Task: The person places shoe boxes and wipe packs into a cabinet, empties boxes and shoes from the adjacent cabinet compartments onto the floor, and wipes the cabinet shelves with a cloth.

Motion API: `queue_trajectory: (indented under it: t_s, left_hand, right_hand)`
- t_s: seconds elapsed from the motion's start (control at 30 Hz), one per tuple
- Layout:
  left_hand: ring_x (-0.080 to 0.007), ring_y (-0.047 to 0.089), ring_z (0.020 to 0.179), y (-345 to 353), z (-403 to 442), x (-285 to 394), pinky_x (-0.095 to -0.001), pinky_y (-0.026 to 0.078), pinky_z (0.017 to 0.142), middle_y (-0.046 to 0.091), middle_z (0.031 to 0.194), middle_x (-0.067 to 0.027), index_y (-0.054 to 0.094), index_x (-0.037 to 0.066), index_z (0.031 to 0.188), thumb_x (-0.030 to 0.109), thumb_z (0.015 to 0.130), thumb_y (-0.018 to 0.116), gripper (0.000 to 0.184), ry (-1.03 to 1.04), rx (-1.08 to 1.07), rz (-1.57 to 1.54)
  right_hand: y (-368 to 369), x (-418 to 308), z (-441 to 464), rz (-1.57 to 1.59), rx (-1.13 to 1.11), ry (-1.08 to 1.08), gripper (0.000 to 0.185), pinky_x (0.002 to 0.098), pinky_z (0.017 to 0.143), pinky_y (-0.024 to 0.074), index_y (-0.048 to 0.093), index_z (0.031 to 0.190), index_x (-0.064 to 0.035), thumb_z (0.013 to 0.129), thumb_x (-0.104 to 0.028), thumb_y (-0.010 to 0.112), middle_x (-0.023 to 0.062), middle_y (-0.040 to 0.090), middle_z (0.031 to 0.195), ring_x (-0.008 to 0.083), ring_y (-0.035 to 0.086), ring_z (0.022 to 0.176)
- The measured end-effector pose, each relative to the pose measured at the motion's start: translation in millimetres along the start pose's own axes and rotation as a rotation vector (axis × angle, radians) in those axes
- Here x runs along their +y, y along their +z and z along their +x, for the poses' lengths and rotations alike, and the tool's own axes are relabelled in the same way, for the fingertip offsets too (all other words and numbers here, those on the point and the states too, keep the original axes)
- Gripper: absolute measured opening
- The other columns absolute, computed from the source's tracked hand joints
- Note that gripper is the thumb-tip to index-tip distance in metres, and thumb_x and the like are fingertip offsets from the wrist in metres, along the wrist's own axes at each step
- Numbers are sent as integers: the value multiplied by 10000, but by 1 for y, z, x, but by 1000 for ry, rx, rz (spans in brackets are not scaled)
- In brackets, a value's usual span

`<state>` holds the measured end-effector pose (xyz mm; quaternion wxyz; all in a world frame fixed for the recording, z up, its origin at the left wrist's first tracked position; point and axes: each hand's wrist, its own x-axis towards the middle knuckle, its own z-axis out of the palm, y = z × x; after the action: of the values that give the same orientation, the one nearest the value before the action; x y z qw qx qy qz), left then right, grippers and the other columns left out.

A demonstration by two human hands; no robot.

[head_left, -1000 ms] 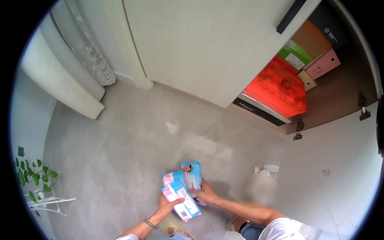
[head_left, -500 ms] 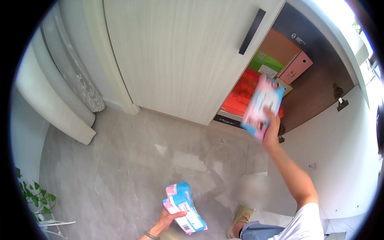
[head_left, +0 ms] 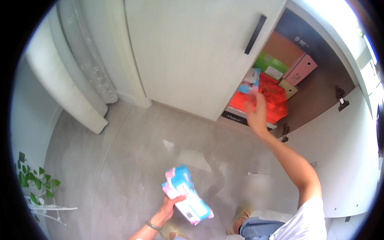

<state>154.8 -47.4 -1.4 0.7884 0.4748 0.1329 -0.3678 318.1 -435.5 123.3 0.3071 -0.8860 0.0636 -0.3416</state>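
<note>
My left hand (head_left: pixel 166 209) is closed round pink-and-blue packs of wet wipes (head_left: pixel 189 202), low over the floor. At least two packs overlap there, one behind the other. My right hand (head_left: pixel 258 112) reaches into the open cabinet, its fingers somewhat blurred and apart, with nothing seen in them. Just beyond its fingertips, another pack of wet wipes (head_left: pixel 251 82) lies on a shiny red package (head_left: pixel 276 96), partly hidden by the closed cabinet door.
A green box (head_left: pixel 271 65), a pink file box (head_left: pixel 300 70) and a black-labelled box (head_left: pixel 234 117) are in the cabinet. The closed door (head_left: pixel 192 56) has a black handle (head_left: pixel 255 35). The other door (head_left: pixel 332 168) swings out at right. A plant (head_left: pixel 38 182) stands at left.
The pack in my right hand has gone to the left side of the cabinet, onto the red package, and that hand has let go. My left hand still holds its packs.
</note>
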Motion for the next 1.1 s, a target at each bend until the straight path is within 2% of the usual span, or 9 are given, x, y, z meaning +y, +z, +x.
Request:
queue_trajectory:
  t_s: [0.1,0.2,0.3,0.4,0.63,0.67,0.77,0.87,1.1]
  left_hand:
    - [-219,603,1083,18,3,25,-354,477,954,620,1128,-92,507,9,1261,128,780,764,558,51,-4,-18]
    - [-214,578,1126,38,1,39,-354,452,987,599,1175,-97,481,8,1295,119,793,751,581,133,-31,-20]
    - [-225,493,1252,37,1,22,-372,395,1055,520,1326,-115,397,19,1389,364,871,710,697,252,-1,42]
    - [-247,332,1394,31,6,26,-432,312,1130,342,1509,-101,244,61,1494,850,798,302,1054,154,-112,-42]
    - [-253,488,1277,22,23,0,-425,440,1045,456,1414,-117,267,45,1471,753,863,385,940,78,-148,-247]
    - [-251,541,1216,23,25,-2,-420,478,1004,510,1348,-126,305,22,1440,576,929,522,785,119,-106,-283]
    - [-271,552,1199,31,22,8,-441,506,977,515,1314,-142,296,32,1438,509,932,569,747,162,-37,-149]
    - [-279,567,1181,30,18,7,-447,510,971,524,1313,-140,303,25,1432,419,940,602,697,171,-8,-220]
    - [-263,566,1179,21,14,-7,-426,501,964,540,1293,-146,348,-2,1398,306,946,631,615,65,14,-331]
  right_hand:
    - [-4,-39,-88,296,-903,150,383,362,842,483,581,1233,-32,914,-241,607,101,628,1104,215,589,952]
    - [-14,-117,-149,422,-1439,427,801,413,1000,434,406,1371,57,871,-517,654,256,489,1303,338,512,1209]
    - [-13,-127,-192,386,-1245,255,1049,407,1059,384,196,1406,132,788,-507,753,297,462,1305,356,454,1267]
    - [-3,-105,-197,658,-1284,567,946,359,1042,386,282,1395,69,765,-409,800,226,481,1306,298,486,1222]
    - [-19,-71,-154,1227,-1078,1070,837,397,1004,459,350,1399,25,724,-228,774,192,522,1283,266,554,1166]
    - [-25,-59,-139,1337,-948,1043,818,413,984,481,356,1391,34,713,-189,757,198,532,1269,283,576,1135]
    - [-48,-15,-93,1446,-316,952,744,433,901,541,402,1341,45,693,-125,725,207,586,1182,307,632,1048]
    - [-86,-38,-12,772,110,493,588,367,818,551,452,1237,14,724,-73,726,173,617,1076,240,642,939]
    - [-31,52,73,362,38,129,619,391,1068,352,439,1391,-3,923,-373,604,182,482,1389,294,472,1266]
